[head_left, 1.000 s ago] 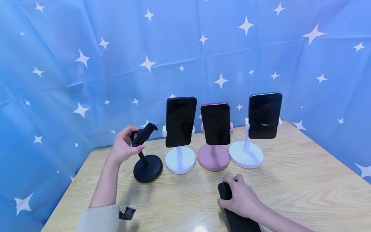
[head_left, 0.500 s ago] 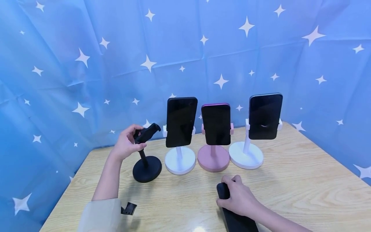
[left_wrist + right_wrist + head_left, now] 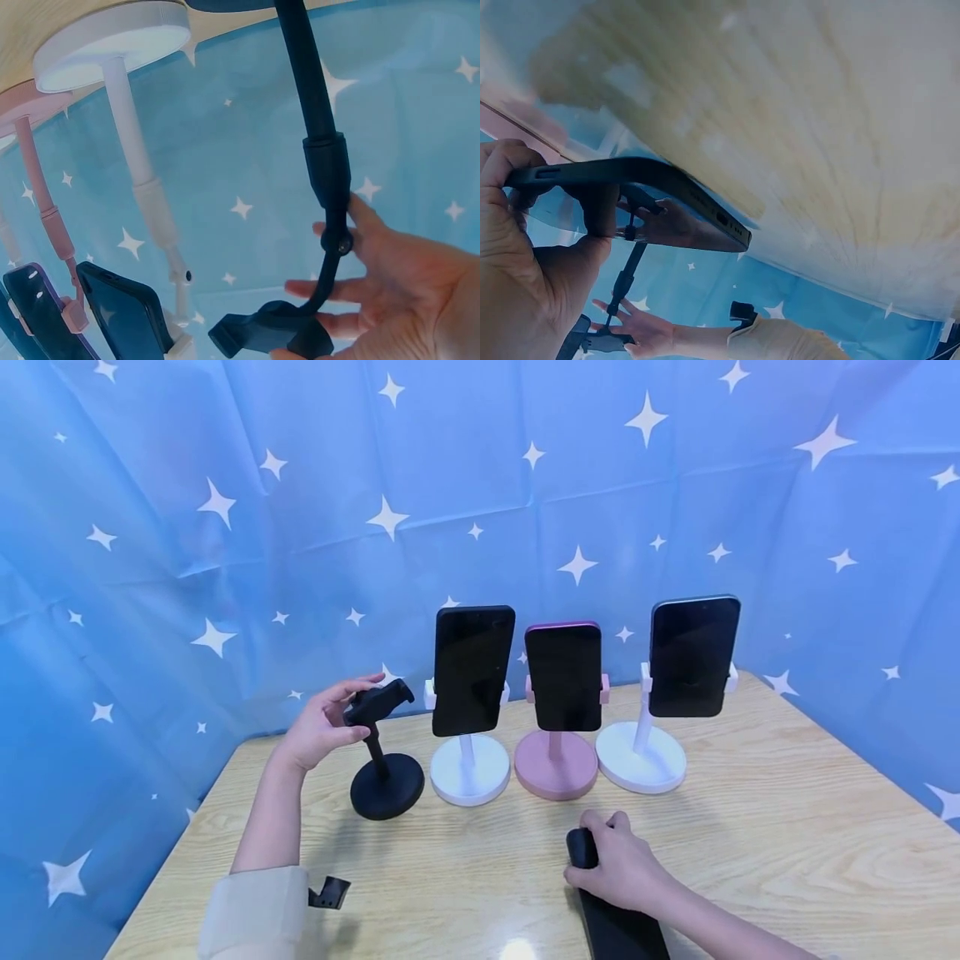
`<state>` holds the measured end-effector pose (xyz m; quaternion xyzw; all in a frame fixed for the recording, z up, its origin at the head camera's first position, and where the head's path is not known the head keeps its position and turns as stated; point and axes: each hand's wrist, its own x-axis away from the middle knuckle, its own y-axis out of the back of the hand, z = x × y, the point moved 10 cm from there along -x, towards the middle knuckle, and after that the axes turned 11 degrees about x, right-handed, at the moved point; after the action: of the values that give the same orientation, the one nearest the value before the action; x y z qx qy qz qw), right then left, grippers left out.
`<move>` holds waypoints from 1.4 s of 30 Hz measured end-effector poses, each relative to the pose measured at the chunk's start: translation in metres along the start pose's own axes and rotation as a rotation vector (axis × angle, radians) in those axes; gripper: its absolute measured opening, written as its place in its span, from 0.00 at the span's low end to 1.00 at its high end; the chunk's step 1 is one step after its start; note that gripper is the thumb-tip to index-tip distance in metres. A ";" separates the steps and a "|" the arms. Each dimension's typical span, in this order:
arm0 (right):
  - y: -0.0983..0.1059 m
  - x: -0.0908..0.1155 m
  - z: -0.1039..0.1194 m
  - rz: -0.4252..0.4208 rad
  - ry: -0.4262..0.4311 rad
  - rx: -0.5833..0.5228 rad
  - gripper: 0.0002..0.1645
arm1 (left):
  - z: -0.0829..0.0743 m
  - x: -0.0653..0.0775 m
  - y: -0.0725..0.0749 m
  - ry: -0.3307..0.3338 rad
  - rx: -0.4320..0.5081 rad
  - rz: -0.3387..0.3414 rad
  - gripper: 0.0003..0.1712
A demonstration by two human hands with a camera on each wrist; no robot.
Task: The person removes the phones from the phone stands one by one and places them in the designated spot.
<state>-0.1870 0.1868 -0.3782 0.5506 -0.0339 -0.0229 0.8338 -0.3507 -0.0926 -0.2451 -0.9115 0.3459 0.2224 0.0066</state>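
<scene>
The left hand (image 3: pixel 317 728), at left of centre in the head view, is bent at the wrist and has its fingers and thumb clamped about the head of a black stand (image 3: pixel 378 756), whose round base sits on the surface; its forearm (image 3: pixel 272 827) rises from a pale sleeve (image 3: pixel 255 906) at the lower left, a small black piece (image 3: pixel 330 893) jutting beside it; the right hand (image 3: pixel 622 868), at lower right of centre, reaches in from the lower right corner, fingers and thumb gripping the edges of a black phone (image 3: pixel 626 931) that the frame's lower edge cuts off; whether that phone touches the surface I cannot tell; the surface (image 3: pixel 465 877) is pale wood-grain, with a bright glare at the lower middle; across its far part, right of the black stand, are a white stand (image 3: pixel 467 781), a pink stand (image 3: pixel 555 772) and another white stand (image 3: pixel 642 764), each bearing an upright, dark-screened phone; a creased blue curtain (image 3: pixel 450 452) with white stars fills the upper frame.
</scene>
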 end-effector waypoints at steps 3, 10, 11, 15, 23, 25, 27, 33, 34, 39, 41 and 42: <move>-0.003 -0.002 -0.002 0.025 -0.018 0.021 0.35 | 0.000 0.001 0.000 0.020 0.027 0.010 0.31; -0.008 -0.004 -0.004 0.053 -0.027 0.067 0.41 | 0.003 0.003 0.000 0.062 0.036 0.014 0.31; -0.009 -0.004 -0.004 0.056 -0.030 0.070 0.42 | 0.004 0.003 0.001 0.067 0.029 0.012 0.31; -0.011 -0.007 -0.008 0.060 -0.042 0.122 0.43 | 0.005 0.004 0.003 0.072 -0.011 0.006 0.31; -0.010 -0.012 -0.010 0.064 -0.034 0.264 0.47 | 0.003 0.004 0.002 0.034 -0.018 0.020 0.34; -0.010 -0.012 -0.008 0.058 -0.017 0.276 0.46 | 0.002 0.004 0.001 0.025 -0.008 0.024 0.35; -0.011 -0.012 -0.007 0.052 0.001 0.284 0.45 | 0.001 0.005 0.001 0.010 0.007 0.024 0.35; -0.012 -0.013 -0.003 0.047 0.026 0.309 0.44 | 0.000 0.009 0.000 -0.036 0.028 -0.003 0.37; -0.012 -0.013 -0.002 0.044 0.031 0.311 0.44 | 0.000 0.010 0.000 -0.032 0.034 -0.011 0.37; -0.012 -0.013 -0.001 0.016 0.049 0.318 0.41 | 0.001 0.011 -0.002 -0.025 0.144 -0.033 0.38; -0.012 -0.013 -0.001 0.004 0.053 0.322 0.40 | 0.001 0.011 -0.003 -0.030 0.174 -0.034 0.38; -0.012 -0.014 -0.001 0.001 0.053 0.324 0.40 | 0.001 0.011 -0.004 -0.035 0.175 -0.037 0.38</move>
<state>-0.2006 0.1840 -0.3902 0.6782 -0.0156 -0.0021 0.7347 -0.3417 -0.0965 -0.2510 -0.9096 0.3471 0.2072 0.0964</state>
